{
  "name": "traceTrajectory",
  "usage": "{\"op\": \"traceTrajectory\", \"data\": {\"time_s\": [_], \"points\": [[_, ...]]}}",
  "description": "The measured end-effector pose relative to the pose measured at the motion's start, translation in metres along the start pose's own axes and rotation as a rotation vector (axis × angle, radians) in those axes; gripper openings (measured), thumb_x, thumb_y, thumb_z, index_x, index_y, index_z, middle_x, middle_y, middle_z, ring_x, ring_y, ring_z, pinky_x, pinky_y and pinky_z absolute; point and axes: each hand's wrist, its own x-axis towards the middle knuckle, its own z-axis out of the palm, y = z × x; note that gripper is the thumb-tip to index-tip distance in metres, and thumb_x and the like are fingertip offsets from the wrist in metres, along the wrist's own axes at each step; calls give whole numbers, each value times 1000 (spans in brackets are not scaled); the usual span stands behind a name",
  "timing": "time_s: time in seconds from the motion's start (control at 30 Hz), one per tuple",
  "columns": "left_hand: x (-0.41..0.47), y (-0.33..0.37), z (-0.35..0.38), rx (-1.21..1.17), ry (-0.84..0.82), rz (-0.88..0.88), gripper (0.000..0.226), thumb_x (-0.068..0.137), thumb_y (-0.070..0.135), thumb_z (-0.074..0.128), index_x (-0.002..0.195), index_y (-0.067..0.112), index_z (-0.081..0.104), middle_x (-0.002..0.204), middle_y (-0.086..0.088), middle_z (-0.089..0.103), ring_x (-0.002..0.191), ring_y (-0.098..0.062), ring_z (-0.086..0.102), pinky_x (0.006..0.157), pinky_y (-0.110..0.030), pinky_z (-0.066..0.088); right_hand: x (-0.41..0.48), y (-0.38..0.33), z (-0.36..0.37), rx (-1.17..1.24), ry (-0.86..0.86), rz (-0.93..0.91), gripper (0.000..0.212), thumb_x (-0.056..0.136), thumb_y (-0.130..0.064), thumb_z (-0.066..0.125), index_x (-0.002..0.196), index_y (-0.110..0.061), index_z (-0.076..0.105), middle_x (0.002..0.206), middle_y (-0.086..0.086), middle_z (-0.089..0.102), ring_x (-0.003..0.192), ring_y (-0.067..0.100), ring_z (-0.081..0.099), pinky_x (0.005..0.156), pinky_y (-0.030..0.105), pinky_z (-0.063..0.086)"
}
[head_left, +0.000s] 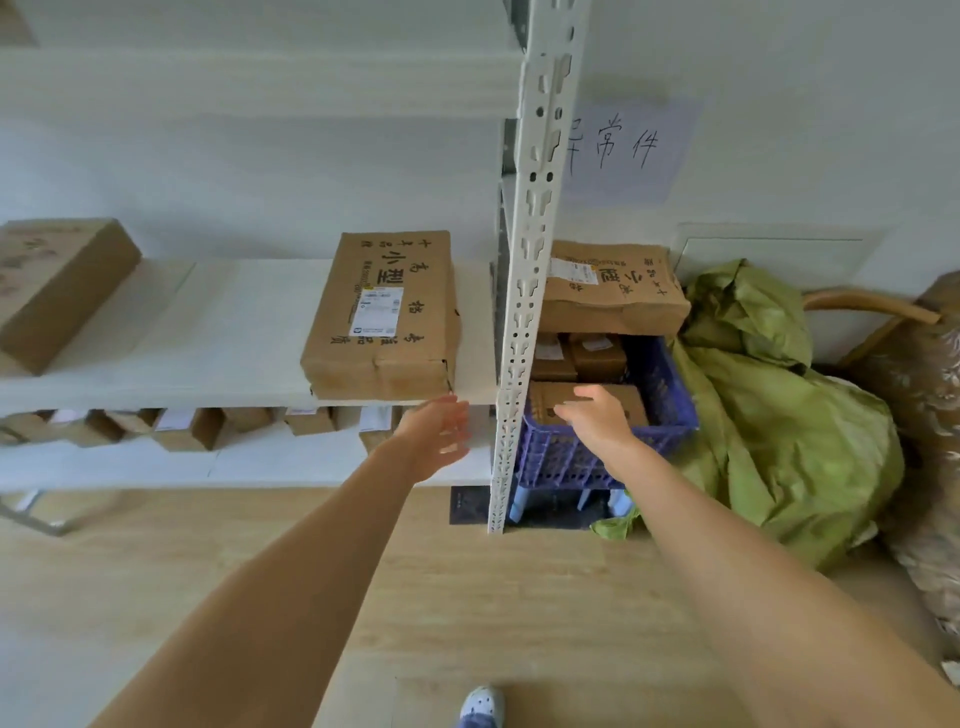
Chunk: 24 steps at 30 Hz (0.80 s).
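Observation:
A brown cardboard box (382, 317) with black writing and a white label lies at the right end of the white shelf (218, 322). My left hand (439, 434) is open, palm turned inward, just below the box's front right corner and not touching it. My right hand (597, 415) is open with relaxed fingers, reaching over the front rim of a blue plastic crate (665, 405) that holds several small cardboard boxes (597, 358). A second large cardboard box (610, 288) rests on top of the crate's far side.
A white perforated upright post (524, 291) stands between my two hands. A lower shelf (156, 462) carries several small parcels (192, 428). Another box (52, 291) sits at the shelf's left end. Green bags (779, 415) pile up to the right of the crate. The floor is wood.

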Motion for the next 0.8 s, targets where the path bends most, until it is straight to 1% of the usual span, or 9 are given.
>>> {"op": "traceTrajectory", "data": {"time_s": [0.07,0.13,0.27,0.37,0.43,0.5,0.63,0.73,0.8], "points": [[-12,-6,-25,-40,63,9,22,97,10,61,119,9,60,108,-13,64,95,-25,63,82,-41,51,-13,1,15,-19,-35,-15,55,98,-19,60,147,-8,39,150,12,42,136,29,42,105,37,36],[-20,-10,-44,-89,105,15,17,98,9,60,115,8,61,111,-14,62,95,-26,63,87,-42,50,-22,-1,25,-35,-53,-16,52,98,-18,60,145,-7,41,147,12,46,132,28,45,96,32,36],[-31,-1,-75,-160,207,83,25,96,4,61,120,10,58,105,-13,64,101,-28,64,95,-43,52,-30,-12,46,-21,-64,-49,45,99,-17,58,140,-6,45,142,11,50,113,21,49,89,29,37],[-24,18,-99,-198,280,129,37,95,0,61,130,10,54,103,-12,65,96,-28,65,93,-41,53,-25,-25,64,-37,-71,-69,47,99,-19,58,142,-5,45,146,11,46,124,23,47,99,34,38],[-13,32,-117,-200,320,150,39,94,-2,61,131,10,54,98,-11,65,87,-24,66,86,-37,55,-17,-35,78,-38,-67,-68,52,99,-22,58,146,-7,42,148,11,44,133,27,44,105,36,37],[3,51,-139,-196,346,169,41,95,-1,60,134,11,53,100,-11,65,85,-22,65,78,-33,55,-4,-48,96,-13,-62,-63,53,98,-24,58,146,-9,43,147,11,45,132,28,45,109,40,38],[35,89,-173,-139,417,219,47,96,2,61,140,13,47,117,-14,62,98,-25,60,80,-31,53,24,-74,131,29,-67,-21,53,98,-26,57,147,-10,40,148,9,44,132,28,45,111,46,39],[60,109,-198,-26,451,229,51,95,7,64,142,15,47,111,-10,58,108,-26,56,89,-33,51,45,-88,151,33,-56,17,53,100,-27,57,147,-9,40,147,9,45,133,27,44,108,37,38],[78,120,-212,53,438,211,50,95,11,66,141,16,49,124,-11,57,115,-27,54,94,-35,50,62,-96,161,20,-32,33,52,101,-28,56,147,-10,41,148,9,45,135,26,43,101,33,35]]}}
